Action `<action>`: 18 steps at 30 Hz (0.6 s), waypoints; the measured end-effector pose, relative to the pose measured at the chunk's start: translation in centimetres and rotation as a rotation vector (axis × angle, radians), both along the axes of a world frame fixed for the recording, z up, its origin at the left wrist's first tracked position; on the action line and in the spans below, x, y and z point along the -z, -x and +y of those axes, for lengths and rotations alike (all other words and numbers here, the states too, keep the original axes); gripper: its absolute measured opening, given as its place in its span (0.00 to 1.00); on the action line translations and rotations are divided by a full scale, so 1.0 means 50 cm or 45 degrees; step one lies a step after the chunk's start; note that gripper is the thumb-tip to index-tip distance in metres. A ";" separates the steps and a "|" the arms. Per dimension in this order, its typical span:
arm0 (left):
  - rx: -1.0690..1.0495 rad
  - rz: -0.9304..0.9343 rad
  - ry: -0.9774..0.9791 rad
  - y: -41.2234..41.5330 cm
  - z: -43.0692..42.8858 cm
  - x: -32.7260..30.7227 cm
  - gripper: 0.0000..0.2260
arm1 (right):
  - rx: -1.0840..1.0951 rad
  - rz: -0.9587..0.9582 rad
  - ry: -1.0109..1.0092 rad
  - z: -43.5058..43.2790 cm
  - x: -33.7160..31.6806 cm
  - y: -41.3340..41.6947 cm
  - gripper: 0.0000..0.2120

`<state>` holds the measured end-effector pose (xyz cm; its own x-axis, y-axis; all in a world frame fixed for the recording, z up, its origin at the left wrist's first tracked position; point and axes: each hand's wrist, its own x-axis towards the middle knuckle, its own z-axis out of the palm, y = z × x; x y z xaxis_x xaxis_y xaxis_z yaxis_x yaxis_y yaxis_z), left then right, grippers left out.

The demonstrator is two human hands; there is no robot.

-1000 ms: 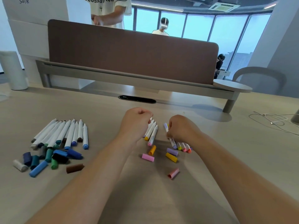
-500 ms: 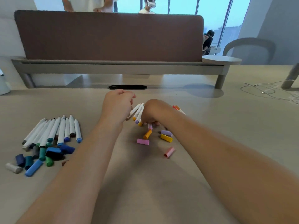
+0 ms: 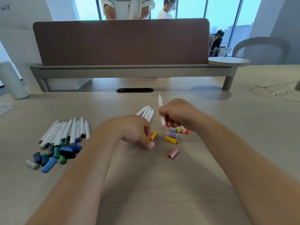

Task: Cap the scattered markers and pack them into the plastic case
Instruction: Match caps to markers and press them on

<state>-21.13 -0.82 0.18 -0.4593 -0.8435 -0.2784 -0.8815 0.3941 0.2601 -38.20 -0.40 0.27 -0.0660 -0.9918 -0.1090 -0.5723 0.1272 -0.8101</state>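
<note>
My right hand (image 3: 177,113) grips a white marker with a pink tip (image 3: 161,109), held nearly upright, tip down. My left hand (image 3: 135,129) pinches a pink cap (image 3: 152,145) against the table. Loose caps lie close by: orange (image 3: 153,135), lilac (image 3: 171,134), yellow (image 3: 171,139) and salmon (image 3: 173,153). Several uncapped markers (image 3: 146,113) lie behind my left hand, and more coloured tips (image 3: 180,129) show under my right hand. At the left lies a row of uncapped blue and green markers (image 3: 69,131) with a heap of their caps (image 3: 53,155). No plastic case is in view.
A brown desk divider (image 3: 121,42) on a grey shelf runs across the back, with a black cable slot (image 3: 134,90) before it. A white cylinder (image 3: 12,80) stands far left; a white cable (image 3: 274,91) lies far right. Two people stand behind the divider.
My right hand has lifted a pink-tipped marker off the table. My left hand has dropped from the markers onto the pink cap.
</note>
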 end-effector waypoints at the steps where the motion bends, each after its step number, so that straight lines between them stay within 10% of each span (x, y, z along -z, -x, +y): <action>1: 0.017 -0.032 0.006 0.004 0.002 0.003 0.14 | 0.001 -0.010 0.008 0.003 0.003 0.000 0.12; 11: 0.021 -0.017 0.035 0.010 0.005 -0.003 0.10 | -0.035 -0.120 0.072 0.017 0.021 0.012 0.09; 18: -0.512 1.212 -0.009 -0.006 -0.026 -0.006 0.05 | -0.169 -0.187 0.091 0.023 0.019 0.001 0.09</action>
<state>-20.82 -2.12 0.46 -0.1764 -0.9832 0.0468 -0.3759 0.1113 0.9200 -38.25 0.77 -0.69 0.0770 -0.9964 -0.0367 -0.4553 -0.0024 -0.8903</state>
